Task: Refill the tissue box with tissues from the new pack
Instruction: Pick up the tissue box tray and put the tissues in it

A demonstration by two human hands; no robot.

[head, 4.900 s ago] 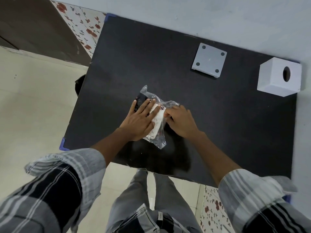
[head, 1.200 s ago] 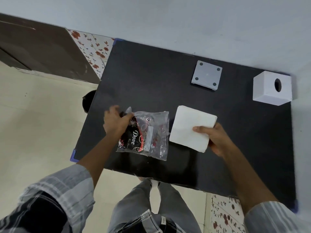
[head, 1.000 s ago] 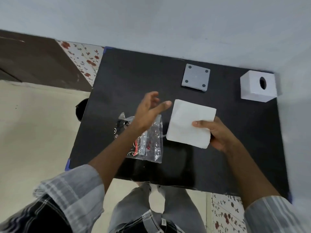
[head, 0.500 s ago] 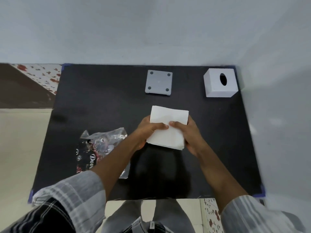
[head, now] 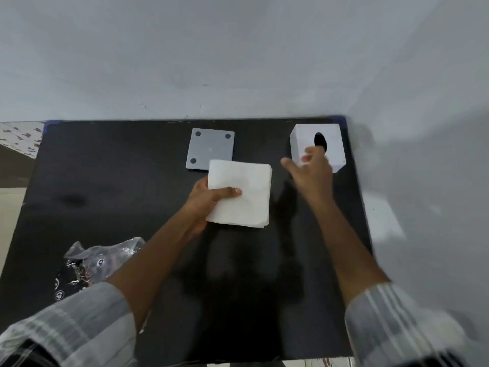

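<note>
A white stack of folded tissues [head: 244, 189] sits above the middle of the black table, held at its left edge by my left hand [head: 209, 198], thumb on top. The white tissue box [head: 333, 144], with a dark oval hole in its upper face, stands at the table's back right corner. My right hand [head: 311, 172] is open, fingers spread, in front of the box and overlapping its lower left part; I cannot tell if it touches it. The empty clear plastic pack [head: 92, 263] lies crumpled at the front left.
A grey square plate [head: 209, 147] with dark round dots at its corners lies flat at the back middle, partly under the tissue stack's far edge. The black table [head: 105, 181] meets grey walls behind and to the right.
My right hand has let go of the tissue stack and moved up and right to the tissue box. My left hand alone keeps the stack. The view has shifted closer to the table.
</note>
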